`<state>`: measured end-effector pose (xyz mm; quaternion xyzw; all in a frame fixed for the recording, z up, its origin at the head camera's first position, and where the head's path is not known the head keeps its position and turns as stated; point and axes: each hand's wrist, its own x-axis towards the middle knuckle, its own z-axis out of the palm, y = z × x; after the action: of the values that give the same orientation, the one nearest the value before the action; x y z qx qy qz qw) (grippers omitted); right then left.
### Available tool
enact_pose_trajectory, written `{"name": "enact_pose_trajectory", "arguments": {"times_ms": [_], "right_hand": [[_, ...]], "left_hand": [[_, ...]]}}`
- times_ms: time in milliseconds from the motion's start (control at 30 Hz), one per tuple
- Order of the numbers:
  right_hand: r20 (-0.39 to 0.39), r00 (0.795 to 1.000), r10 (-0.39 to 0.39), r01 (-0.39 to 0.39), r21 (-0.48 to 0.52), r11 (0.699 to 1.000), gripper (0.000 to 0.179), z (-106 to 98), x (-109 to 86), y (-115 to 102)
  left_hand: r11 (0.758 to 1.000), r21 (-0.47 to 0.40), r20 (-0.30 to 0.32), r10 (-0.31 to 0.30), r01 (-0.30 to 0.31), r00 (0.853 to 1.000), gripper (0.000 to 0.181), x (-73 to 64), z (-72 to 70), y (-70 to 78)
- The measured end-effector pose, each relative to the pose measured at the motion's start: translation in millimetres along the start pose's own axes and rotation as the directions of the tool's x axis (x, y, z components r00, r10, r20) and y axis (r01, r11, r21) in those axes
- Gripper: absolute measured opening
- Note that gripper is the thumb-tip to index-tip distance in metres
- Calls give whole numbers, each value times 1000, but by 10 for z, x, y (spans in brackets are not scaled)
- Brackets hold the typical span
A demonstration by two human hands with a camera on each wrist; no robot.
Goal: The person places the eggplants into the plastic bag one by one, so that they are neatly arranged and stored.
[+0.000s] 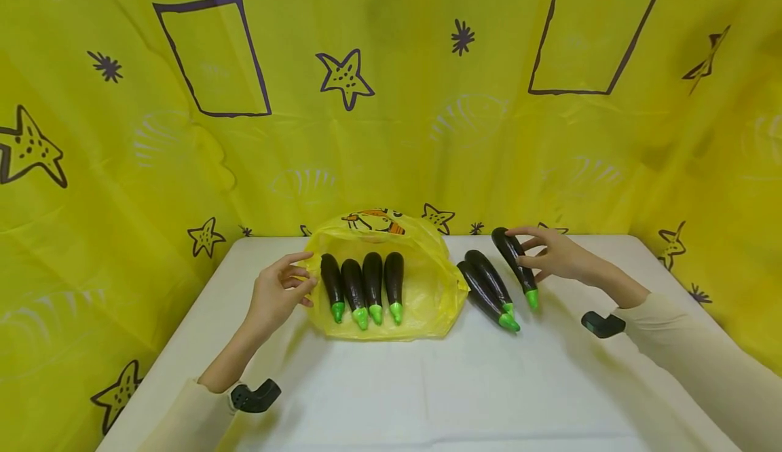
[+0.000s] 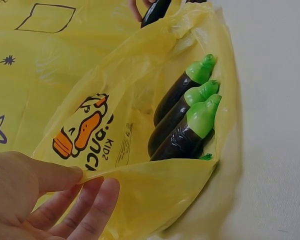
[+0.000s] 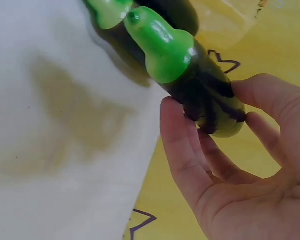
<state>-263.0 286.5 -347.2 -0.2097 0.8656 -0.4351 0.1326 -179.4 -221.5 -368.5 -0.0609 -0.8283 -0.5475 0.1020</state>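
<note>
A thin yellow plastic bag with a printed cartoon lies on the table, its mouth facing me. Several dark eggplants with green stems rest side by side inside it. My left hand pinches the left edge of the bag's mouth between thumb and fingers, as the left wrist view shows. To the right of the bag, my right hand grips another eggplant by its dark body, green stem pointing down toward me. Two more eggplants lie together on the table between that one and the bag.
The white table reaches back to a yellow curtain printed with stars and frames, which also hangs along both sides. Dark wrist cameras sit on both sleeves.
</note>
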Motion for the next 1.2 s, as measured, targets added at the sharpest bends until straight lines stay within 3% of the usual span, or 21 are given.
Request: {"name": "enact_pose_trajectory", "arguments": {"times_ms": [667, 1200], "right_hand": [[-49, 997, -56, 56, 2, 998, 62, 3, -181, -301], [-2, 995, -103, 103, 21, 994, 60, 182, -249, -541]], "left_hand": [[1000, -5, -6, -9, 9, 1000, 51, 1, -10, 31], [1000, -6, -11, 8, -8, 1000, 50, -8, -19, 27]]}}
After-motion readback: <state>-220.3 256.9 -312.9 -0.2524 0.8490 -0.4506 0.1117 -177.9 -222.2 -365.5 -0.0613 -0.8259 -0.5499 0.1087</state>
